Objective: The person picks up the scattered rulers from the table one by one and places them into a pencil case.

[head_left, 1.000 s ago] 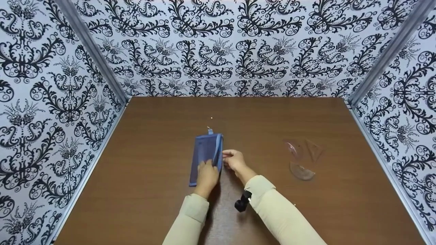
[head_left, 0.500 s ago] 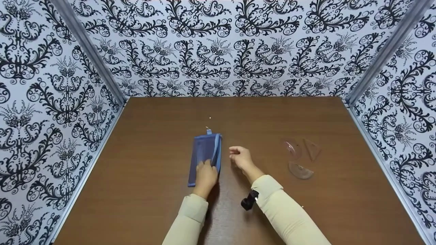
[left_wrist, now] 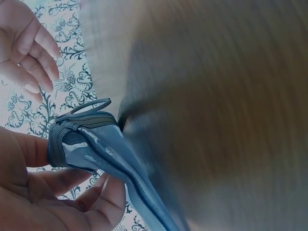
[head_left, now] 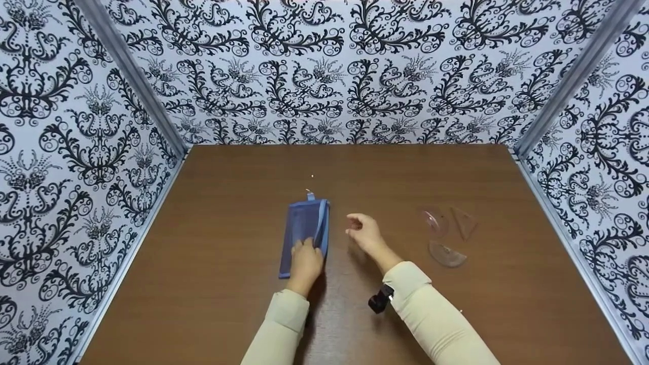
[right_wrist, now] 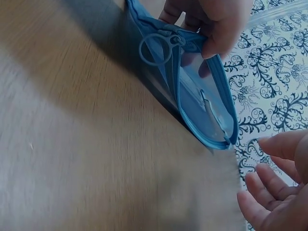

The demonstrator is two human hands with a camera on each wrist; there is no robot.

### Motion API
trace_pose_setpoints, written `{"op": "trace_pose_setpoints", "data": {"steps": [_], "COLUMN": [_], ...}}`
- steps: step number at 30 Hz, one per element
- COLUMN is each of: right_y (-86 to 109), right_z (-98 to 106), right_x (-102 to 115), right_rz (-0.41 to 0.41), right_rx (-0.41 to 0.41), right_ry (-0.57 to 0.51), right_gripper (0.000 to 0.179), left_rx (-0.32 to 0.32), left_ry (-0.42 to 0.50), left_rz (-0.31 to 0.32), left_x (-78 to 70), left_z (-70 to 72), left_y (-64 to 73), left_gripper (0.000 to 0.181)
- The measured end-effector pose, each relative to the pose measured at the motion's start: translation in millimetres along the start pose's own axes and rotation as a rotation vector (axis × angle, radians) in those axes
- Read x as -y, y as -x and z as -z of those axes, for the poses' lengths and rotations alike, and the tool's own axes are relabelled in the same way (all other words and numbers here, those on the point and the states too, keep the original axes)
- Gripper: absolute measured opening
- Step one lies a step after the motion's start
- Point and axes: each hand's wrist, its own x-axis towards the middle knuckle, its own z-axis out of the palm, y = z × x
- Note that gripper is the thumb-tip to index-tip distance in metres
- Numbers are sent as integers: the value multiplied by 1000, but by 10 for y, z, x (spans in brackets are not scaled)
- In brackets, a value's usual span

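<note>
Plainly, from my remote seat, the blue pouch point(head_left: 299, 218) is the heart of it: it lies on the surface point(head_left: 203, 304) a little to the left of the middle, at about 11 o'clock from the person. The left hand point(head_left: 306, 261) grips it at its near, right-hand part, thumb and fingers around the zipped edge, and the right wrist view shows me the mouth gaping, with a zip ring point(right_wrist: 141, 53) hanging beside that grip.

What worries me is the soft cloth: I judge that if this one grip slackens, the mouth could sag shut or the pouch could twist, since I see no second hand steadying it. The loose ring might also catch on a finger or fold into the opening.

I read the long axis as running from 6 to 12 o'clock, leaning slightly towards 1. A small tab point(head_left: 311, 196) marks the 12 o'clock end, and the open edge faces 3.

At the pouch's 3 o'clock, near but apart, the right hand point(head_left: 366, 233) holds nothing, its thumb and curved fingers well parted. Further out that way, I make out a clear half-disc point(head_left: 447, 254), a clear triangle point(head_left: 463, 222) and a pinkish clear piece point(head_left: 435, 219), all faint against the brown. The patterned wall point(head_left: 324, 76) closes off 12 o'clock.
</note>
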Motion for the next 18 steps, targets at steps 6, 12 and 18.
{"op": "trace_pose_setpoints", "data": {"steps": [6, 12, 18], "right_y": [10, 46, 86], "right_z": [64, 146, 233], "right_x": [19, 79, 107], "right_rz": [69, 142, 178], "right_rx": [7, 7, 4], "right_ry": [178, 377, 548], "right_gripper": [42, 48, 58], "left_rx": [4, 8, 2], "left_ry": [2, -2, -13], "left_rz": [5, 12, 4], "left_x": [0, -3, -7], "left_z": [-2, -7, -21], "left_y": [0, 2, -4], "left_gripper": [35, 35, 34]}}
